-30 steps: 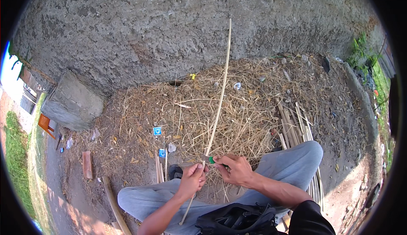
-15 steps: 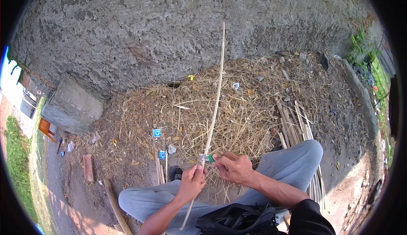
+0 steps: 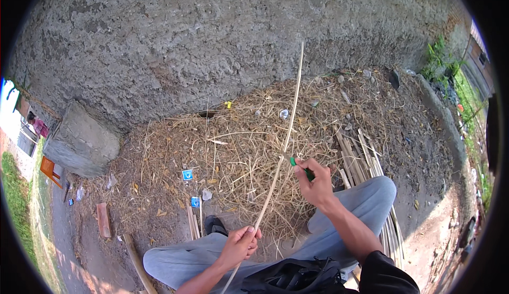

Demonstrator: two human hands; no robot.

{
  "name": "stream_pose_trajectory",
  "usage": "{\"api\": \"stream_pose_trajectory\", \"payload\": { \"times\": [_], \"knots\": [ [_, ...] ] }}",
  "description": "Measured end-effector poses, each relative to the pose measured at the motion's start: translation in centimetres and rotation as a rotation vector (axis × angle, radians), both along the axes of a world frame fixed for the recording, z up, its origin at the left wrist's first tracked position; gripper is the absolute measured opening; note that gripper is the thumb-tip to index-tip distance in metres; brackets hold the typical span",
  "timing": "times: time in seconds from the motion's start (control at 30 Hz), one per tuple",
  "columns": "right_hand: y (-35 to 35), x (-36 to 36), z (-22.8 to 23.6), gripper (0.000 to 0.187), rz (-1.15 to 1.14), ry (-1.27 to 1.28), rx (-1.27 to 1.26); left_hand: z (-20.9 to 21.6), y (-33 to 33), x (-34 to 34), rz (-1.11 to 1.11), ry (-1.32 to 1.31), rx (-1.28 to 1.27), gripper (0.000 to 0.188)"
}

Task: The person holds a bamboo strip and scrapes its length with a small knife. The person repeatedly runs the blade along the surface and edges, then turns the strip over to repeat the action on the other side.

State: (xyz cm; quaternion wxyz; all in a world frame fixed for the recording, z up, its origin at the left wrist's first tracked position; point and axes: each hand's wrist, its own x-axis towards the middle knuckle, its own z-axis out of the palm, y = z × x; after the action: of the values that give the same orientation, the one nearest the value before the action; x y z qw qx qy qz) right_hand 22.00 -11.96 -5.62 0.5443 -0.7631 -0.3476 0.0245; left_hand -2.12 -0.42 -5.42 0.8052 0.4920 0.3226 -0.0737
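Observation:
A long, thin, pale strip of what looks like bamboo (image 3: 271,189) slants up and away from my lap toward the wall. My left hand (image 3: 242,247) is closed around its lower part, thumb on top. Farther along, my right hand (image 3: 314,186) grips a green-handled knife (image 3: 292,161), its short metal blade against or very near the strip's right side. Most of the handle is hidden in my fingers. Pale shavings (image 3: 249,172) cover the ground beneath the strip.
A rough grey wall (image 3: 222,39) rises ahead, with a concrete block (image 3: 85,137) at its left. Split strips (image 3: 356,153) lie beside my right knee. A wooden pole (image 3: 139,262) and a brick (image 3: 104,220) are on the left. A person (image 3: 38,126) is at the far left.
My right hand has moved the knife up along the strip, away from my left hand. The strip's far end has swung right and lowered slightly. A person has appeared at the far left.

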Motion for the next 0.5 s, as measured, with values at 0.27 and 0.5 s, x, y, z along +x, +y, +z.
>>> {"api": "stream_pose_trajectory", "payload": {
  "times": [0.27,0.5],
  "knots": [
    [0.3,-7.2,-1.5,0.011,0.396,-0.13,-0.083,-1.1,1.9,0.8,0.183,0.017,-0.124,0.026],
    [0.3,-7.2,-1.6,0.01,0.401,-0.157,-0.047,-1.0,1.5,0.4,0.159,-0.059,-0.142,0.026]
  ]
}}
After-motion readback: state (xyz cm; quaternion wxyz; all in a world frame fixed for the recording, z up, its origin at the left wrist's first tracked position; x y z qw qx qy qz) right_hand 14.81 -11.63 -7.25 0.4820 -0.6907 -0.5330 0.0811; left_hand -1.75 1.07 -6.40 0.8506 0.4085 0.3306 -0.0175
